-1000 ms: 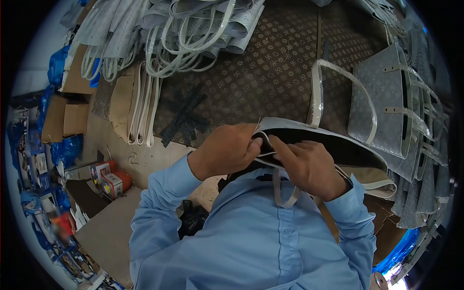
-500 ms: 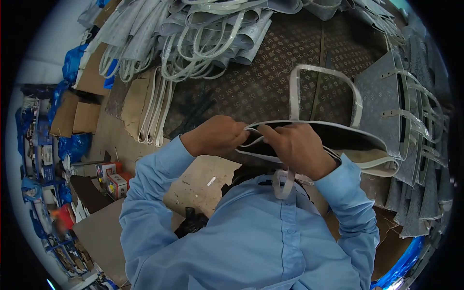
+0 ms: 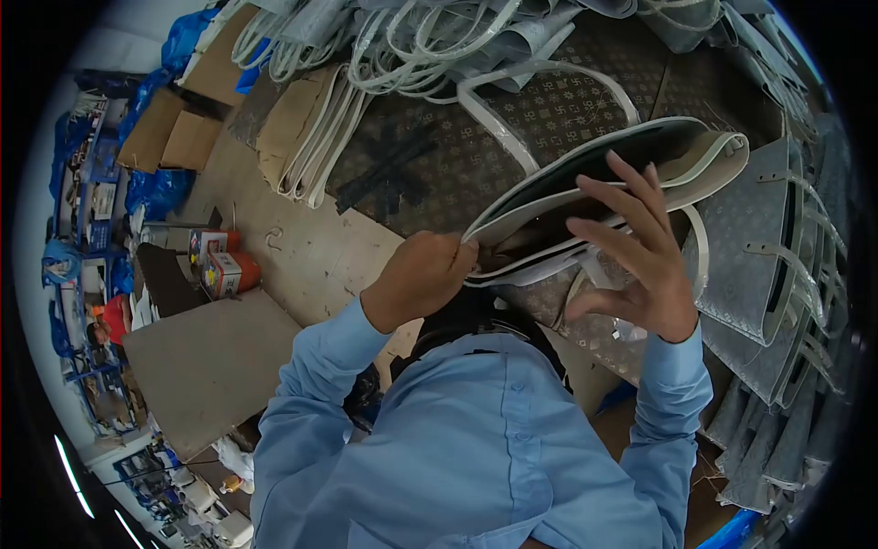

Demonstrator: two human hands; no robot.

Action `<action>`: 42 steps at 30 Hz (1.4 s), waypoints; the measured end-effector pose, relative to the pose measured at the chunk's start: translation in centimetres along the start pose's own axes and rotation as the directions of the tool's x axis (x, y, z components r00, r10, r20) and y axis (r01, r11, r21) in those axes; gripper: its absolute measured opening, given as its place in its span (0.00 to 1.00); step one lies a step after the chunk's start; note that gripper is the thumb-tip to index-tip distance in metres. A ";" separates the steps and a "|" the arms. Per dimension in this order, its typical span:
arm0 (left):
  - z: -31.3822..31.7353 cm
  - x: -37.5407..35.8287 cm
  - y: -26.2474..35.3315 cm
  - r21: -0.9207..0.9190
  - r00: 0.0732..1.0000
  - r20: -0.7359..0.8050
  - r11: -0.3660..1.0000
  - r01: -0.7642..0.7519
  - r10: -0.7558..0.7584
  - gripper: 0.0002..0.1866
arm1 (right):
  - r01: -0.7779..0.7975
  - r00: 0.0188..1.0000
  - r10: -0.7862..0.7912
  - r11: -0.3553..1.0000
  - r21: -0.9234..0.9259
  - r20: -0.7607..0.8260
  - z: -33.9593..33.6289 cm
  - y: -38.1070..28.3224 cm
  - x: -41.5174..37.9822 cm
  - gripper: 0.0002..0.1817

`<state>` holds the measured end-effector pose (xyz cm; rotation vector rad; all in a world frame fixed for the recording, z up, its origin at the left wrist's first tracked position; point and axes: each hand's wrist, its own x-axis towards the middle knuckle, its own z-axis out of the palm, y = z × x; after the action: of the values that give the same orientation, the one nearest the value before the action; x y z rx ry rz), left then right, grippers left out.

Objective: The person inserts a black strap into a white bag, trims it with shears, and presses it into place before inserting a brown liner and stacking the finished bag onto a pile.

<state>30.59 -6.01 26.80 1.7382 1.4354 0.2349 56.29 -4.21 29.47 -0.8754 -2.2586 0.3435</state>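
Observation:
A grey tote bag (image 3: 704,157) with pale trim and a dark lining is held up in front of my chest, its mouth tilted up to the right. My left hand (image 3: 422,277) pinches the near corner of the bag's rim. My right hand (image 3: 645,252) lies against the bag's side with its fingers spread, supporting it. One pale handle (image 3: 512,87) arcs above the bag; the other hangs below by my right wrist.
Heaps of similar grey bags (image 3: 777,274) lie at the right and along the top (image 3: 412,37) on a dark patterned mat (image 3: 439,156). Cardboard boxes (image 3: 174,137), red tins (image 3: 233,270) and a flat board (image 3: 210,357) sit at the left.
The bag has swung up and to the right. My right hand left the rim and now spreads flat against the bag's side. The view shifted down and left.

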 end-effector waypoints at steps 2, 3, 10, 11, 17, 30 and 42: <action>-0.6 -0.1 -0.5 0.159 0.991 0.047 0.979 -0.128 0.122 0.18 | -0.014 0.998 0.011 0.999 -0.042 -0.069 -0.2 -0.2 -1.9 0.28; -1.0 -0.3 -0.9 0.294 0.963 0.119 0.918 -0.267 0.242 0.18 | -0.036 0.991 0.024 0.995 -0.092 -0.130 0.0 -0.5 -2.6 0.23; -5.3 2.0 -0.6 0.446 0.386 0.171 0.278 -0.851 0.907 0.15 | -0.414 0.886 0.361 0.898 -0.148 -0.291 4.6 -4.4 -4.0 0.15; -4.8 2.7 -1.0 0.475 0.313 0.333 0.129 -0.871 0.889 0.18 | -0.478 0.850 0.425 0.871 -0.117 -0.311 5.1 -5.0 -3.9 0.16; -4.7 5.9 -0.2 0.201 0.133 0.685 -0.011 -0.979 0.716 0.17 | -0.543 0.837 0.491 0.801 -0.253 -0.241 5.5 -5.4 -3.2 0.19; -2.7 8.1 -1.2 -0.060 -0.178 0.427 -0.168 -0.984 0.887 0.13 | -0.578 0.786 0.518 0.809 -0.106 -0.337 6.8 -5.0 -5.8 0.20; -8.2 7.4 -0.2 0.215 -0.014 0.671 -0.212 -0.953 0.742 0.14 | -0.501 0.856 0.428 0.824 -0.263 -0.291 5.0 -5.7 -6.1 0.35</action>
<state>27.76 4.41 29.19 3.0220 -0.5068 0.1422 53.39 -12.51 25.36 -1.5769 -1.8971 0.0693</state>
